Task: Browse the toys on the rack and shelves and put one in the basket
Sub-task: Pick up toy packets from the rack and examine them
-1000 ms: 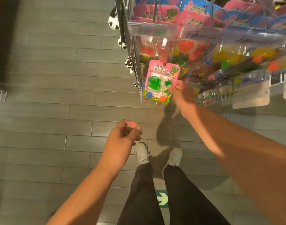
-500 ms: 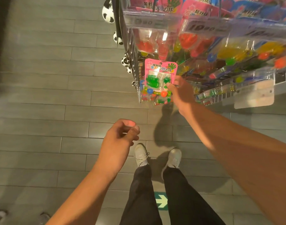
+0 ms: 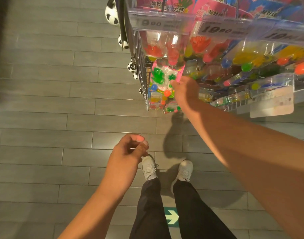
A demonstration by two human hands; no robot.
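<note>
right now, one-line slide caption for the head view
Right hand holds a pink toy pack at the rack; left hand idle.

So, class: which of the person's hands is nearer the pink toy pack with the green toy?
The right. The right hand holds the pink toy pack by its edge at the rack; the left hand hangs well below it, over the floor, holding nothing.
</note>
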